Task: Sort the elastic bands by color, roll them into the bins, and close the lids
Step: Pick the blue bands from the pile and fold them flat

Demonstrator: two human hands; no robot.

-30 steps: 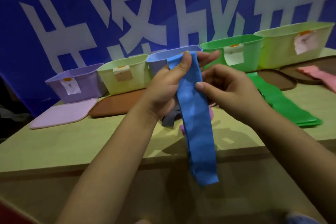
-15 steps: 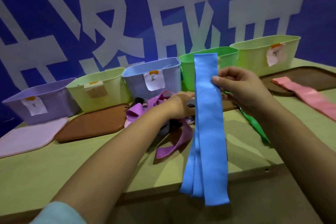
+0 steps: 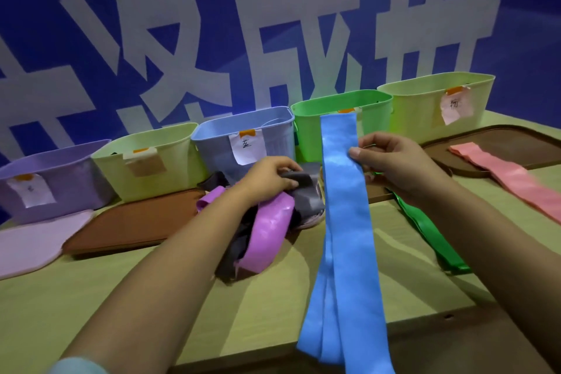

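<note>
Right hand [image 3: 391, 161]: pinches the blue bands [image 3: 344, 222] near their top end; they hang in layered strips past the desk's [image 3: 91, 297] front edge.
Left hand [image 3: 270, 176]: fingers curled round a grey band [image 3: 306, 191] in the mixed pile, on top of a purple band [image 3: 270, 231].
Bins, open, in a row at the back: lilac bin [image 3: 54, 176], pale green bin [image 3: 151, 158], blue bin [image 3: 246, 136], green bin [image 3: 340, 103], light green bin [image 3: 425, 106], most with paper labels.
Green band [image 3: 425, 240]: flat on desk, right of blue bands.
Pink band [image 3: 516, 182]: far right, partly on a brown lid [image 3: 516, 143].
Brown lid [image 3: 133, 225] and lilac lid [image 3: 36, 243]: flat before left bins.
</note>
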